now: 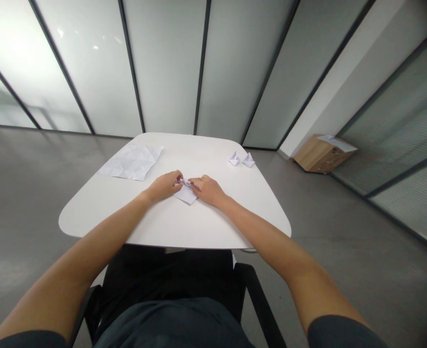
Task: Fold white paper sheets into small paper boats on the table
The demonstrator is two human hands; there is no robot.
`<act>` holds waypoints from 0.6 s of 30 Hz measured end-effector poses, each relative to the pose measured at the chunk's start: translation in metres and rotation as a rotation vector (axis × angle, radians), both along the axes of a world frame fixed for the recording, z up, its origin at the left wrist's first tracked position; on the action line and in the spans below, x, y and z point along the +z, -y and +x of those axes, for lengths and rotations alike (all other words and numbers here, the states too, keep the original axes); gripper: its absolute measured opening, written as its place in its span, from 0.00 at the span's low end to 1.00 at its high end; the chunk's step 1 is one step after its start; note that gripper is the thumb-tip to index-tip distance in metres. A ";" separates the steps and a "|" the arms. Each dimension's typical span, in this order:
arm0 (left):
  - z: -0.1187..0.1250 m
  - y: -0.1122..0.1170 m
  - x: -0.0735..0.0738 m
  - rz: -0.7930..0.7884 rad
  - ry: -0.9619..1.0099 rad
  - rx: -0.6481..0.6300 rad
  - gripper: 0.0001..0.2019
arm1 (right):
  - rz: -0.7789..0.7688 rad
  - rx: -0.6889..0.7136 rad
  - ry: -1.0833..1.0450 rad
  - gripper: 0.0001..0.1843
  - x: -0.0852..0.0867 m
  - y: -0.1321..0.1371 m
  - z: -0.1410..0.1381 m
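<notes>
A small folded sheet of white paper (186,195) lies on the white table in front of me, one corner pointing toward me. My left hand (166,184) is at its upper left edge, thumb and fingers pinched on the paper. From the other side my right hand (208,188) rests on the upper right part, fingertips pressing the fold. Between the hands the far edge looks bent up, and the fingers partly cover it.
The white table (155,227) has rounded corners. A creased paper sheet (132,162) lies at its far left. Two folded paper boats (249,160) stand at the far right. A wooden cabinet (324,153) is on the floor beyond, near frosted glass panels. A chair armrest (259,299) is beside me.
</notes>
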State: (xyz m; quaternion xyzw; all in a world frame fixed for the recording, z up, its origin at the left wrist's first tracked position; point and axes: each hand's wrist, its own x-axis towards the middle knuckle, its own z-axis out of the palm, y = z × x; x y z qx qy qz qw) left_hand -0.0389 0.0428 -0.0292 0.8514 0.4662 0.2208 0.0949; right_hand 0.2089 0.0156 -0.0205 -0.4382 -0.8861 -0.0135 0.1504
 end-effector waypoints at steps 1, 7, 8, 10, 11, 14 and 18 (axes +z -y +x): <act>-0.001 -0.002 -0.001 -0.013 0.028 0.004 0.21 | -0.002 0.015 0.010 0.21 0.000 -0.001 0.000; -0.007 -0.007 -0.001 0.038 0.017 -0.144 0.16 | -0.034 0.099 -0.001 0.17 0.000 -0.007 0.002; -0.009 -0.007 0.000 0.047 0.009 -0.163 0.15 | -0.044 0.101 0.000 0.18 0.000 -0.007 0.003; -0.011 -0.007 0.002 0.049 0.001 -0.176 0.16 | -0.068 0.084 0.012 0.18 0.000 -0.008 0.004; -0.011 -0.007 0.002 0.049 -0.008 -0.177 0.17 | -0.078 0.066 0.019 0.18 0.001 -0.008 0.004; -0.014 -0.006 0.002 0.074 -0.081 -0.187 0.19 | -0.094 0.002 0.031 0.19 0.002 -0.008 0.004; -0.016 -0.009 -0.003 0.139 -0.168 -0.167 0.24 | -0.107 -0.041 0.037 0.20 0.004 -0.009 0.004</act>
